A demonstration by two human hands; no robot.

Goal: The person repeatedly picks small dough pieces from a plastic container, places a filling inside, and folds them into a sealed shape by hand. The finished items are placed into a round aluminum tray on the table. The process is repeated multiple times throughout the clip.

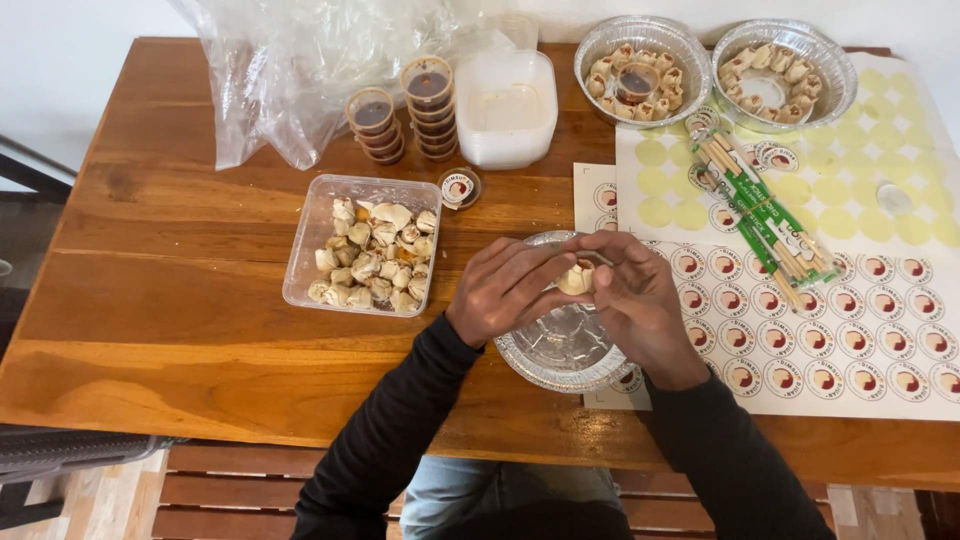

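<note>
Low in the centre of the frame, the left hand (505, 290) and right hand (635, 300), both in black sleeves, meet fingertip to fingertip, pinching one small pale dumpling (576, 279) between them. They hold it just above a round silver foil tray (560, 362) on the brown wooden table (160, 300). Left of the hands sits a clear rectangular plastic tub of dumplings (365, 245); to the right lie sheets of round stickers (860, 330).

Bare table (170, 290) lies left; dumpling tub (362, 245) blocks ahead.

Left hand (505, 288) and right hand (632, 292) together, fingertips pinched, dark-sleeved forearms converging.
</note>
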